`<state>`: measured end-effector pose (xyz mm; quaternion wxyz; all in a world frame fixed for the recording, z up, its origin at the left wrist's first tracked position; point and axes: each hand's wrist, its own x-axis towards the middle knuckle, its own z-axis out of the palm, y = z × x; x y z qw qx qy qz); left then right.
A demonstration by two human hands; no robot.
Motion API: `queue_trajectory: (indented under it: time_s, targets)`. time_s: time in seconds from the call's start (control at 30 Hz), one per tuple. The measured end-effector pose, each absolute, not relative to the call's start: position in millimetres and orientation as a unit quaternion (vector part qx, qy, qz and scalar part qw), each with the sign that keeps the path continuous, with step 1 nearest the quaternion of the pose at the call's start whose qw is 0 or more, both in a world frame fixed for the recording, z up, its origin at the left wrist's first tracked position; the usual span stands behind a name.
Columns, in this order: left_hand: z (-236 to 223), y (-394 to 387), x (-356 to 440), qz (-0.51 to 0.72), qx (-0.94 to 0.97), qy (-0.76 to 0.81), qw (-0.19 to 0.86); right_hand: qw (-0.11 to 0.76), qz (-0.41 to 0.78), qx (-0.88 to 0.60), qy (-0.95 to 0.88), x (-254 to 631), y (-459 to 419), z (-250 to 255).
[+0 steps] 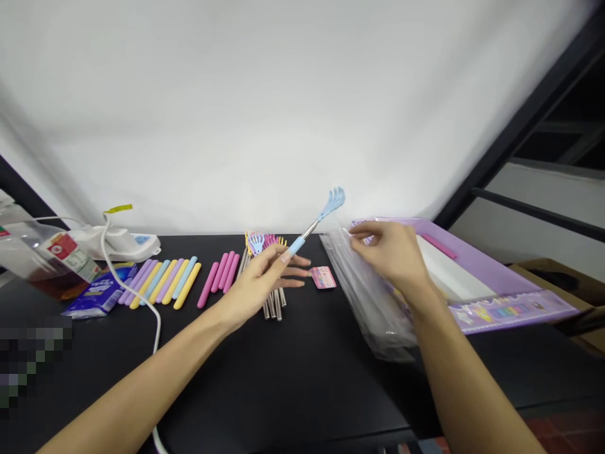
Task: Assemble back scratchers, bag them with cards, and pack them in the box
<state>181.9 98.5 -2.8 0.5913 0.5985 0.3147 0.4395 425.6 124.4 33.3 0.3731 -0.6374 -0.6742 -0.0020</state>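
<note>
Blue scratcher (311, 229) – held aloft by its handle in the left grip (267, 271), its claw (335, 199) aimed at one o'clock. Right grip (390, 252) has its fingers at the upper edge of the clear bags (373, 309); whether it pinches one, I cannot tell. From the left grip, pink cards (323, 277) lie on the desk (307, 378) at three o'clock, pink tubes (218, 273) at nine – more scratchers (274, 306) lie partly hidden behind it.

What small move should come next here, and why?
Probably peel up one of the clear plastic sleeves with the right hand, whose fingers are at their upper end, since the left hand holds the blue back scratcher.
</note>
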Motion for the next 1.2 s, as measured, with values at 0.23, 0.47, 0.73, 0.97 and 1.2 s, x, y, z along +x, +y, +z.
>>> queue_trajectory:
  time_s: [0.23, 0.47, 0.73, 0.97, 1.2]
  targets:
    - [2.9, 93.6, 185.9, 0.479, 0.497, 0.255, 0.677, 0.454, 0.414, -0.389, -0.686, 354.1, 105.7, 16.2]
    - [-6.9, 97.6, 185.3, 0.485, 0.544, 0.287, 0.621, 0.525, 0.466, -0.396, -0.592, 354.2, 114.6, 4.4]
    - [-0.9, 108.2, 168.1, 0.541, 0.536, 0.361, 0.538, 0.604, 0.509, -0.364, -0.494, 371.6, 119.3, 15.9]
    - [0.2, 126.7, 141.1, 0.577, 0.578, 0.386, 0.428, 0.413, 0.442, -0.449, -0.658, 386.5, 110.8, 27.0]
    - [-1.6, 135.7, 129.2, 0.617, 0.586, 0.416, 0.321, 0.288, 0.328, -0.436, -0.787, 409.8, 112.6, 32.1]
